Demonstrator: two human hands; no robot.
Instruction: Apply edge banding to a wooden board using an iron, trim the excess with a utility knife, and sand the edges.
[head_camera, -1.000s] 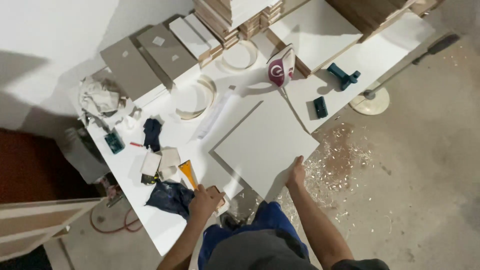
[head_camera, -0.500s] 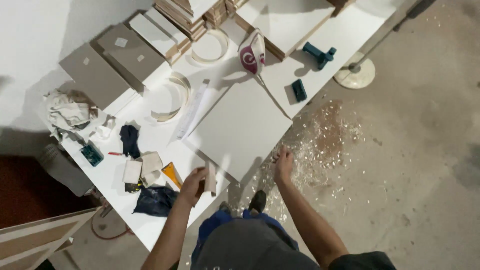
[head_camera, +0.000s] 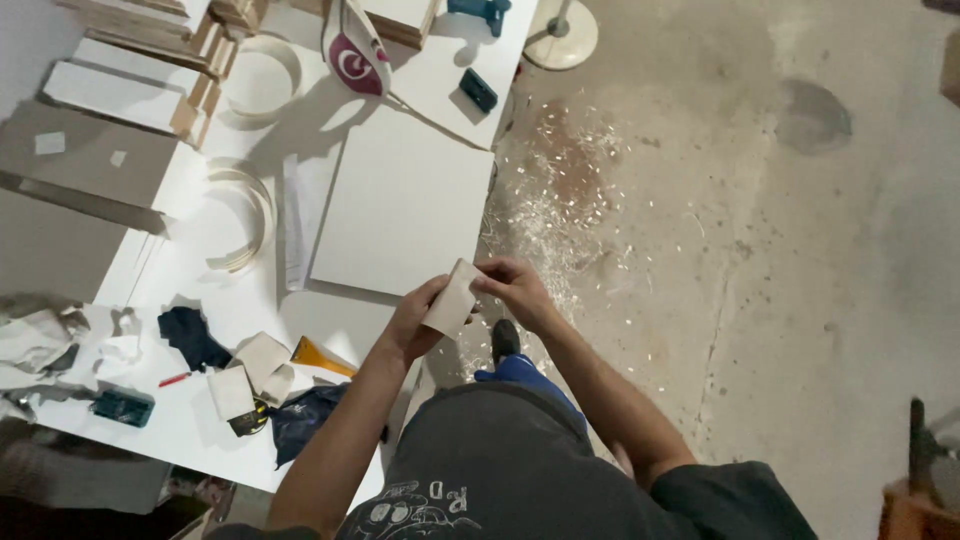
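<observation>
A white panel (head_camera: 405, 205) lies flat on the white table (head_camera: 190, 420), left of centre. Just below it, mid-frame, a small beige sheet (head_camera: 450, 300) looks light, thin and bendable, best pinched at its edges. The left hand (head_camera: 415, 322) and right hand (head_camera: 515, 290) each pinch one side.

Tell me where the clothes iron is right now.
In the head view the clothes iron stands at the top left on the white table, just beyond the far edge of the large white panel, beside a coil of edge banding.

Bright overhead light, hard shadows, dim corners, slight blur
</observation>
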